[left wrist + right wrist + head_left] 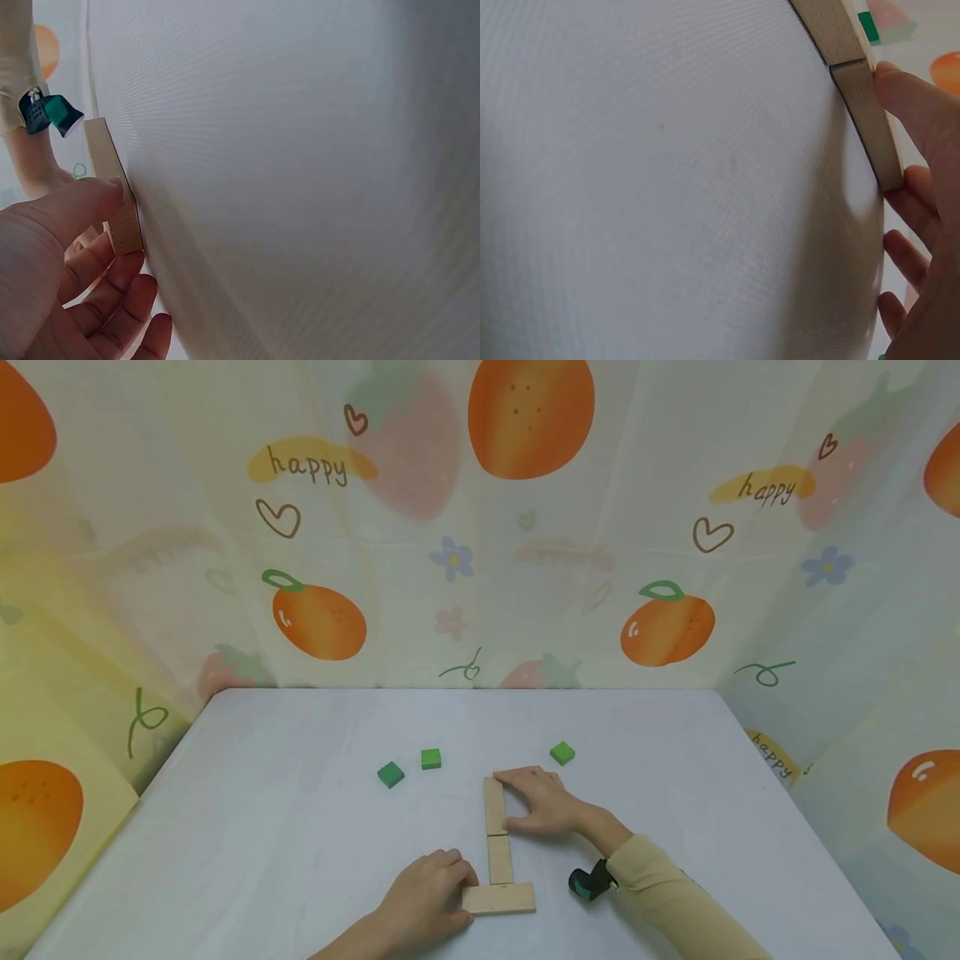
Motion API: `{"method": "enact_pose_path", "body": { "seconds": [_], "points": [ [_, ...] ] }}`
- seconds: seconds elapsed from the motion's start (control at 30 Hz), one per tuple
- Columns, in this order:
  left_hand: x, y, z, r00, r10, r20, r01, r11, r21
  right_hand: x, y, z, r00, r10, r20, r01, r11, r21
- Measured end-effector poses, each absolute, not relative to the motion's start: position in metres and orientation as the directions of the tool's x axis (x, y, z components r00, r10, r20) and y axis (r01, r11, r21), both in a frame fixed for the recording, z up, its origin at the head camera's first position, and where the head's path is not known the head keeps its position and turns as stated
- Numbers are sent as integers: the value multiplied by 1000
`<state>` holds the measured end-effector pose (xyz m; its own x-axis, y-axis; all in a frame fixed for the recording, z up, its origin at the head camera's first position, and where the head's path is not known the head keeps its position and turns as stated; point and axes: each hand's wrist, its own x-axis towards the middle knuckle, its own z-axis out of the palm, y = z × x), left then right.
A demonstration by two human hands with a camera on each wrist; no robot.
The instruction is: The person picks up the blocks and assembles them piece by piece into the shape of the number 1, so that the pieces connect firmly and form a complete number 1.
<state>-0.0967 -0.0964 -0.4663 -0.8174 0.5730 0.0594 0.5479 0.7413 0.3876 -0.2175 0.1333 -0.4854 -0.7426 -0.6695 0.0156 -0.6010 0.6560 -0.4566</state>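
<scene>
Three flat wooden blocks lie on the white table in an upside-down T. My left hand [427,893] grips the left end of the crosswise near block [499,899]; its thumb [101,193] and fingers stand at that block's end in the left wrist view. A middle block [500,860] runs away from it, end against its far edge. Beyond that lies the far block [495,807], end to end with the middle one. My right hand [543,803] holds this far block, thumb [904,90] along its right side and fingers at its far end.
Two green cubes sit at the back left, a darker one [391,774] and a lighter one [431,759]. Another green cube [562,753] is beyond the right hand. A small black camera [591,882] hangs at the right wrist. A fruit-print curtain [495,610] borders the table [315,727].
</scene>
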Motion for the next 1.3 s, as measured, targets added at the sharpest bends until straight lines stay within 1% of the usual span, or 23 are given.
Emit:
{"method": "enact_pose_path", "body": {
  "seconds": [0.5,0.9,1.13,1.3],
  "points": [
    [-96,-97,-466,-818,574,40,539,740,403,-216,133,-483,-747,-665,-11,-586,665,-463],
    [-96,-97,-466,-820,571,36,535,742,404,-214,133,-483,-742,-670,9,-594,652,-471],
    [-95,-97,-466,-821,569,42,535,743,401,-214,134,-483,-739,-674,10,-604,656,-452],
    [-96,-97,-467,-823,566,47,535,744,401,-217,135,-484,-738,-672,52,-619,645,-449]
  ]
}}
